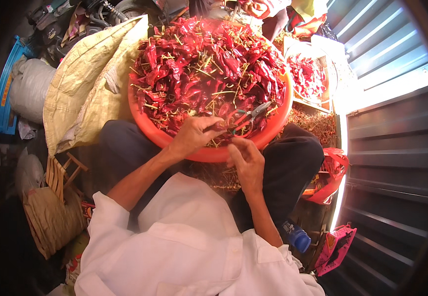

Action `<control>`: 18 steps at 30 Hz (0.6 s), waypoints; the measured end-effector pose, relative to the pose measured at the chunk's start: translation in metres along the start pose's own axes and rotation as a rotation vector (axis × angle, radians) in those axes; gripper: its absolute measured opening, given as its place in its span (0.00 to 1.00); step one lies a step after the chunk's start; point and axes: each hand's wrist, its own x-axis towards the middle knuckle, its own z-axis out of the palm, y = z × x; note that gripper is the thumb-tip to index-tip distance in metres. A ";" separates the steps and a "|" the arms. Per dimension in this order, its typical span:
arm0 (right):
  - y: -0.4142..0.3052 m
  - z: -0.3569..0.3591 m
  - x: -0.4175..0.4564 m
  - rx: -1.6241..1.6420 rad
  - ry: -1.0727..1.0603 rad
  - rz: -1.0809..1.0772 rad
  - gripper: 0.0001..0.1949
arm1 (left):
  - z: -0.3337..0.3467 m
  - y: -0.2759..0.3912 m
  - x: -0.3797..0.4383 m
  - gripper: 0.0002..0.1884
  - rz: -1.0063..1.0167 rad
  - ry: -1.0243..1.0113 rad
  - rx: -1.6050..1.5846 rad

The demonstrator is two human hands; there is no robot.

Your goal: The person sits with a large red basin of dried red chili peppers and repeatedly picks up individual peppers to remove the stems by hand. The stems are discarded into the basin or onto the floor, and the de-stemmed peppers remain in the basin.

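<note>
Between my knees sits an orange-red plastic basin [199, 152], heaped with dried red chilies [195, 90] and their pale stems. My left hand [195, 135] pinches a dark red chili [218, 126] between thumb and fingers, over the near side of the heap. At the basin's near rim is my right hand [248, 159], its fingers curled close to the thumb; whether something small lies between them cannot be made out. Small scissors [252, 114] with red and green handles rest on the chilies just beyond my right hand, blades pointing away to the right.
A yellowish woven sack [84, 88] leans against the basin's left side. To the right stand a tray of chilies [307, 78], loose stems [315, 124] and a red plastic bag [332, 177]. Corrugated metal panels [391, 148] bound the right. Another person's hand [254, 8] shows beyond the basin.
</note>
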 end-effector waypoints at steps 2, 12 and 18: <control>-0.001 0.010 0.020 0.034 0.041 -0.075 0.09 | 0.003 0.000 0.000 0.14 0.079 0.004 0.049; 0.036 0.022 0.038 0.099 0.179 -0.058 0.08 | 0.016 -0.020 0.003 0.11 0.398 0.037 0.528; 0.058 0.024 0.043 0.073 0.218 -0.116 0.09 | 0.014 -0.017 0.003 0.16 0.266 -0.028 0.440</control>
